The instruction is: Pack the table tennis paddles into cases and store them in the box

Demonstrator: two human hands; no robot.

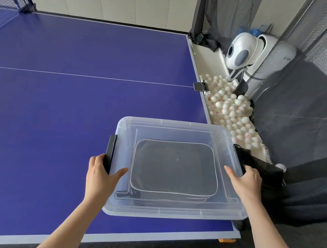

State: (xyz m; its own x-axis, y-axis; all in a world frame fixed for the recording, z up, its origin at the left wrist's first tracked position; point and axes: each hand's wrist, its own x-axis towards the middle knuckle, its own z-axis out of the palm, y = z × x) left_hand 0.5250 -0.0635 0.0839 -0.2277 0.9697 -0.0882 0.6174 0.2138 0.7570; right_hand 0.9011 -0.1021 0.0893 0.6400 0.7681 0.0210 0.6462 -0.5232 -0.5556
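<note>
Head view: the clear box (168, 209) stands lidded at the near right corner of the table (67, 112), and a dark case (174, 166) with pale piping lies flat inside, visible through the lid. The left hand (101, 172) grips the black left latch (110, 152) with its thumb laid on the lid, while the right hand (249, 182) curls its fingers over the box's right edge, where the latch is mostly hidden. With the case stored and the lid on, packing appears essentially complete; securing both latches probably remains.
</note>
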